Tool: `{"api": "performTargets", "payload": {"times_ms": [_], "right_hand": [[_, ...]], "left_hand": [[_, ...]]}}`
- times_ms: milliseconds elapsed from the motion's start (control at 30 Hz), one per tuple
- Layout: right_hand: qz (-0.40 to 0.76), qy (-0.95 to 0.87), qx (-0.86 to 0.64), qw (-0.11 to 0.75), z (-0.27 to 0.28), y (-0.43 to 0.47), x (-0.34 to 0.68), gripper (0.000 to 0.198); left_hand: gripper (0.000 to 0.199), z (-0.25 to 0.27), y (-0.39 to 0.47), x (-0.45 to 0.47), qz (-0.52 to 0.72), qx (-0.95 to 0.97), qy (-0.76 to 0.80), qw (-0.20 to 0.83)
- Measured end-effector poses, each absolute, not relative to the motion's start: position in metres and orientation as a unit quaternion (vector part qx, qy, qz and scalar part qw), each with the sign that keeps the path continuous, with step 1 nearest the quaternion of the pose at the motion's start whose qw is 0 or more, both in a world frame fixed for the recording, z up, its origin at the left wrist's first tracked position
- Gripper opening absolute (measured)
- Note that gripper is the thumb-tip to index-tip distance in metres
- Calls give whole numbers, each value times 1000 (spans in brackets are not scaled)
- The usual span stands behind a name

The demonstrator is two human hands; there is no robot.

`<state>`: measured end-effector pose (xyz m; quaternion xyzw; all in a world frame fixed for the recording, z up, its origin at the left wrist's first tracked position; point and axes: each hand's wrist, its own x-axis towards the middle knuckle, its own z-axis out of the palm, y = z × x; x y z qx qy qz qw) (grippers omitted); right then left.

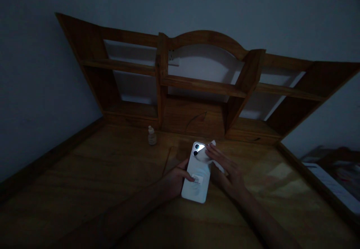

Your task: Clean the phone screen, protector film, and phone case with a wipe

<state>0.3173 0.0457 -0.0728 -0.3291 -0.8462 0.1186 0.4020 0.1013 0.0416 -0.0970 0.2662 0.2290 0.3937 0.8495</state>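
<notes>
In the head view, the light is dim, and the person's left hand (176,178) grips a white rectangular smartphone (201,170), its thumb laid across the back and its other fingers mostly hidden behind the edge. The phone is tilted above a yellowish-brown wooden desk (126,166), near the middle of the lower part of the view, its back facing up. Two dark round camera lenses (197,146) sit near its upper left corner, and a small pale printed label (198,180) is lower down, beside the thumb tip. The right hand (230,172) holds a thin, crumpled white cloth (219,166) against the phone's upper right side, its fingers stretched and close together over it; its thumb is hard to make out. A small clear bottle with a pale cap (152,138) stands upright to the left, well apart from both hands, just before a brown wooden shelf unit (202,86).
</notes>
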Motion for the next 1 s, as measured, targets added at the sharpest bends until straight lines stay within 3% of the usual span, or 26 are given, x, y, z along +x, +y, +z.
{"api": "performTargets", "payload": {"times_ms": [200, 400, 833, 1000], "right_hand": [[59, -876, -321, 356, -71, 43, 316, 54], [33, -883, -318, 343, -71, 41, 312, 55], [34, -698, -488, 523, -103, 47, 315, 45], [51, -812, -384, 436, -88, 41, 308, 49]], "left_hand": [[69, -102, 40, 101, 398, 285, 203, 848], [76, -98, 38, 102, 394, 299, 188, 849], [71, -93, 37, 101, 367, 279, 227, 858], [77, -94, 38, 102, 379, 275, 211, 858]]}}
